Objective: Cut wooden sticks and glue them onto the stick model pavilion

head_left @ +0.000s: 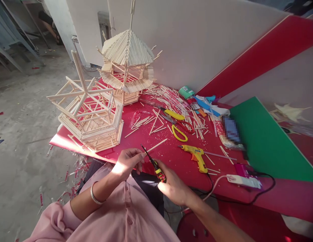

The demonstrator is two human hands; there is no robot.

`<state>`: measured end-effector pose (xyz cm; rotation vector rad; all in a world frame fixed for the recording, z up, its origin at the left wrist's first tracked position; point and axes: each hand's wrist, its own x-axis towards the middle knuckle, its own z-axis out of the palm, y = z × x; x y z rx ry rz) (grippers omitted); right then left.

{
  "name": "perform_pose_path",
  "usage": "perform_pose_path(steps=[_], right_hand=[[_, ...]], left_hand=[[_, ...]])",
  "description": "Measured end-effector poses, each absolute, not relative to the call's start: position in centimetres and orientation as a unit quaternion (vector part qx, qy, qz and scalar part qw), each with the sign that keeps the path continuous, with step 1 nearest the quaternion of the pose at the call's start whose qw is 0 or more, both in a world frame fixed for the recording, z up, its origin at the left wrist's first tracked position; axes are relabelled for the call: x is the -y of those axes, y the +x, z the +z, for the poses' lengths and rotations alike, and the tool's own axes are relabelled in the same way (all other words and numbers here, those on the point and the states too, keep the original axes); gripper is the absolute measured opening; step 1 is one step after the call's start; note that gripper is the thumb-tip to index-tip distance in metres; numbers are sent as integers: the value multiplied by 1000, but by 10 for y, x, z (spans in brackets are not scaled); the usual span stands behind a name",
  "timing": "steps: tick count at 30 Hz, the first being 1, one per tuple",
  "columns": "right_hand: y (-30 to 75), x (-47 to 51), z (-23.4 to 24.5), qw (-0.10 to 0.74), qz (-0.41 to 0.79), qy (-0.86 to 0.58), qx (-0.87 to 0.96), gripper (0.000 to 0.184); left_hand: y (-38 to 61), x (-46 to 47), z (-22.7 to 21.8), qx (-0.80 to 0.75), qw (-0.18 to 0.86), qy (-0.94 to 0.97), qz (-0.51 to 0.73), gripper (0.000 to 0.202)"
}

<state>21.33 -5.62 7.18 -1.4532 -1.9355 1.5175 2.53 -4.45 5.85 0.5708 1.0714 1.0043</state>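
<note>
My left hand (128, 162) pinches one end of a pale wooden stick (157, 145) between thumb and fingers, just above the table's near edge. The stick's other end points right and away from me. My right hand (174, 186) is wrapped round the yellow, black and red handles of a pair of scissors (152, 162). Their dark blades cross the stick close to my left fingertips; whether they touch it I cannot tell. Left of my hands stands an open hexagonal stick frame (95, 134), with a roofed pagoda model (128, 53) made of sticks behind it.
Loose sticks (168, 97) lie scattered over the red table (156, 178). A yellow glue gun (196, 156), yellow-handled scissors (180, 132) and a yellow-handled knife (172, 114) lie ahead. At right are a power strip (243, 181) with cables and a green board (269, 144).
</note>
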Motion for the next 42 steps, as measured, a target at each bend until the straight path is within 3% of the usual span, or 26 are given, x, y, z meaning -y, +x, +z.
perform_pose_path(steps=[14,24,42], right_hand=[[219,62,53,174,417,-518,726,80],[226,52,45,134,383,-534,742,82],[229,50,44,91,344,-535,767,81]], left_hand=[[18,32,63,-442,736,319,400,38],[24,26,48,-472,640,429,429,32],[22,27,45,-438,710,389,391,38]])
